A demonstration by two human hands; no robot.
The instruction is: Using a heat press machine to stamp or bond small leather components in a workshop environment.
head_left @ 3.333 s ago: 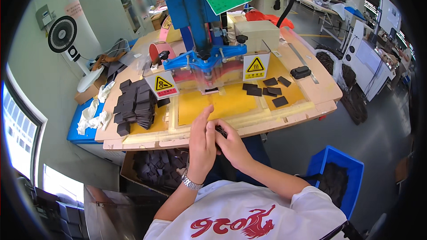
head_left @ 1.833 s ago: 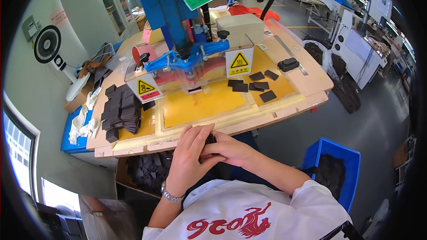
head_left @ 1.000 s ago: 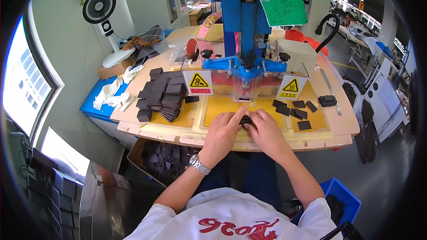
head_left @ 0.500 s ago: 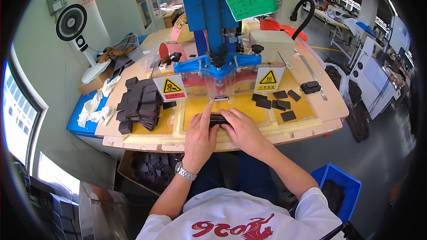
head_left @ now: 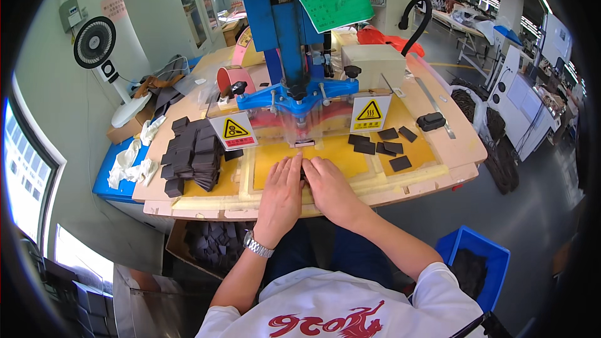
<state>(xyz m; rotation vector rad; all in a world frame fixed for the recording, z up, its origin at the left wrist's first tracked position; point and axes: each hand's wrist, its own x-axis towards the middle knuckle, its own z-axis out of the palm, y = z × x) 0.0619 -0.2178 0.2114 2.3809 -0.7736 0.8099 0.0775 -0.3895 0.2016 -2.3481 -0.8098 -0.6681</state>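
A stack of small dark rectangular pieces (head_left: 303, 176) stands between my hands on the yellow work surface, with only a sliver of it showing. My left hand (head_left: 283, 189) presses against it from the left, fingers together and pointing forward. From the other side my right hand (head_left: 328, 188) closes on the same stack, its fingertips close to those of the left. Just ahead of my fingertips is the head of a blue press (head_left: 302, 92), behind a clear guard. My thumbs and most of the stack are hidden.
To the left lies a large heap of dark pieces (head_left: 193, 153). Several loose pieces (head_left: 400, 163) lie on the right. Warning signs (head_left: 370, 114) hang on the guard. A blue bin (head_left: 501, 256) stands on the floor at right, and a carton of scraps (head_left: 177, 238) sits under the table edge.
My hands have drawn closer together around the stack and now cover nearly all of it. The left fingers, one of them stretched forward before, now lie side by side. The view has shifted slightly.
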